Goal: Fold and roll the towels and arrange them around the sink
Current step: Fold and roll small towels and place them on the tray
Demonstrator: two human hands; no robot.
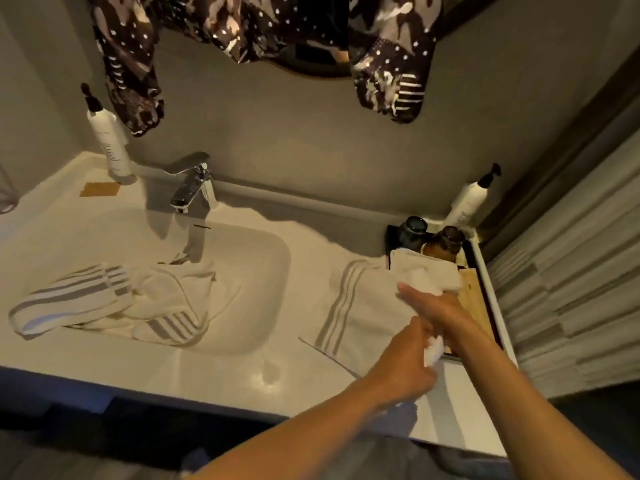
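A cream towel with grey stripes [360,306] lies spread on the counter to the right of the sink [263,271]. My left hand [405,365] pinches its near right corner, which shows white between the fingers. My right hand [440,306] lies on the towel's right side and grips a folded-over part [426,273] near the tray. A second striped towel [114,299] lies crumpled in the basin, its left end draped over the sink's left rim.
A chrome tap [194,185] stands behind the basin. White pump bottles stand at back left [110,147] and back right [467,202]. A dark tray [485,306] at the right holds two dark jars [415,230] and a wooden board. Patterned cloth [131,64] hangs above.
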